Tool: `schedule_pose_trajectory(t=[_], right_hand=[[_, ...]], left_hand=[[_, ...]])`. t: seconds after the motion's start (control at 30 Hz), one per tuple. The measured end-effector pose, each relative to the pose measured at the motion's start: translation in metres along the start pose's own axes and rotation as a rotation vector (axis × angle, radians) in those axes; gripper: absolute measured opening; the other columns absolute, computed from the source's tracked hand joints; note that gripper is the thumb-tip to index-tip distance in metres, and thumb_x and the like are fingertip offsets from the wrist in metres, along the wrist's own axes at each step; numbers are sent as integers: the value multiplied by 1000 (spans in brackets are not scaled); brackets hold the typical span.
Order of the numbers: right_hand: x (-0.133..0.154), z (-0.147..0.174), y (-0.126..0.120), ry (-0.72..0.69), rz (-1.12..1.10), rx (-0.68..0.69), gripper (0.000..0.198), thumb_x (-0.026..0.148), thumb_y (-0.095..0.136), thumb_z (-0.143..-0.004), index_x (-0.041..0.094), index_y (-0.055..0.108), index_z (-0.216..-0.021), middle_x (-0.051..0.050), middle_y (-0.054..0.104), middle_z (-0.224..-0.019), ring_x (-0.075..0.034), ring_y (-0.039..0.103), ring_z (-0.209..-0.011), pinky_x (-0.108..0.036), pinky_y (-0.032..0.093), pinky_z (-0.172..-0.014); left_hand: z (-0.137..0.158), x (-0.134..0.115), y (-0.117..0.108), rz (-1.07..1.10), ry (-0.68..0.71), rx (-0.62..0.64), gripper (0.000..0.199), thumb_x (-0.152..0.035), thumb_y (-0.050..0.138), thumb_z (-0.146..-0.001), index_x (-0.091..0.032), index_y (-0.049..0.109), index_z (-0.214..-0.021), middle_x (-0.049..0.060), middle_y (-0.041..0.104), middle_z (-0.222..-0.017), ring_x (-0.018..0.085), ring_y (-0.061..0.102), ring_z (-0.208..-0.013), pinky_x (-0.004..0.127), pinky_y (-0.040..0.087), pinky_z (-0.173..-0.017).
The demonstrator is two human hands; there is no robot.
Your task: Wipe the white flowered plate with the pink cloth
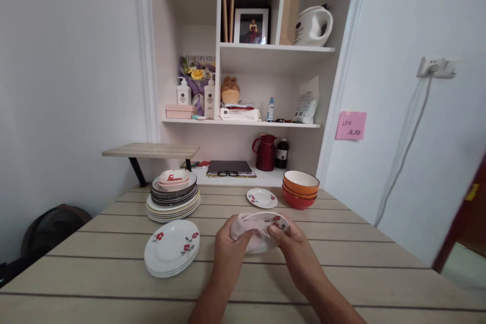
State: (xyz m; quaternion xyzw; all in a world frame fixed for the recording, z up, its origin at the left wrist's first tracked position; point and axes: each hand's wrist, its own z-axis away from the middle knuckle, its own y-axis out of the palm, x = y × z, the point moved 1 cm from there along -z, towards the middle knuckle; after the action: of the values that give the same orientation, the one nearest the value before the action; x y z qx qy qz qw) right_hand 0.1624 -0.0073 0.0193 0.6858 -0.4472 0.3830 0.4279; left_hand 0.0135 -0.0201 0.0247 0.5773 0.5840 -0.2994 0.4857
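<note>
Between my two hands, above the middle of the table, is a small white plate (280, 219) with red flowers, tilted up. A pale pinkish cloth (246, 224) lies over its left part and hides much of its face. My left hand (230, 243) is closed on the cloth and the plate's left edge, thumb on top. My right hand (291, 243) grips the plate's right rim, thumb on the near face. Just beyond them, a matching small plate (261, 198) lies flat. To the left sits a short stack of flowered plates (171, 247).
Behind the flowered stack stands a taller pile of plates (173, 205) topped by a small dish (173, 177). Nested orange and red bowls (300, 190) are at the back right. A raised wooden shelf (152, 150) overhangs the back left. A red jug (266, 153) and a laptop (230, 167) are behind.
</note>
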Motion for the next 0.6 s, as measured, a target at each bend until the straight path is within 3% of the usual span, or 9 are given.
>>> schedule_pose_trajectory(t=[0.2,0.37,0.43,0.6], right_hand=[[-4,-1,8,124,-260,-90,43,37,78,-73,19,66,-110,-6,72,-98,-20,64,-84,-31,49,-76],[-2,1,5,212,-161,-91,47,40,77,-73,20,64,-113,-7,72,-100,-22,65,-84,-33,50,-77],[0,0,3,168,-40,-110,46,41,74,-75,22,62,-115,-6,71,-100,-22,64,-84,-34,50,-76],[0,-4,-2,-100,248,-117,37,38,67,-80,23,58,-112,-5,68,-103,-23,61,-91,-34,49,-81]], left_hand=[[0,2,0,24,-24,-8,29,-33,72,-69,-12,71,-89,8,75,-85,20,66,-75,26,52,-69],[-2,11,-1,-69,-45,-72,31,-37,71,-71,-11,72,-88,10,76,-85,23,68,-77,29,52,-69],[-3,15,-1,-107,-46,-98,31,-38,69,-72,-11,72,-88,10,76,-84,24,68,-76,30,53,-69],[-2,21,-4,-231,80,-123,23,-31,67,-74,-14,73,-88,9,76,-84,23,69,-75,30,53,-69]])
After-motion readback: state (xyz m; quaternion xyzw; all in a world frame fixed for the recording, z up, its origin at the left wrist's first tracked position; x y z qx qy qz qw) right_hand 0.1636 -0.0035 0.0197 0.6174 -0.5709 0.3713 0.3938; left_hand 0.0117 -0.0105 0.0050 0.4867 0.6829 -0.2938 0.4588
